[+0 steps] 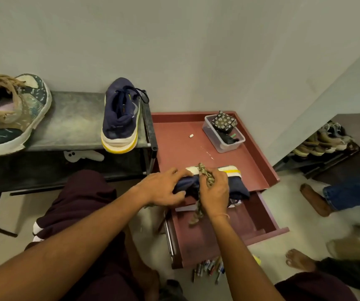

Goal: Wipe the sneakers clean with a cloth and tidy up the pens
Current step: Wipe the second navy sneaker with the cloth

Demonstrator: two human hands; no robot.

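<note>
1. A seated person's left hand (164,187) grips one end of a navy sneaker (239,191), fingers curled over the upper and thumb beneath.
2. The right hand (215,192) is closed around a bunched cloth (206,178) held against the sneaker's side, with the cloth's tail hanging below the wrist.
3. The sneaker lies on its side at the front edge of a red table (174,144), above an open drawer (240,222).
4. Bare tabletop lies behind the sneaker, and a clear box (216,137) sits at the back right corner.
5. A second sneaker (120,118) stands at the bench's (77,118) right edge.
6. Pens (209,268) lie scattered on the floor just below the drawer front.
</note>
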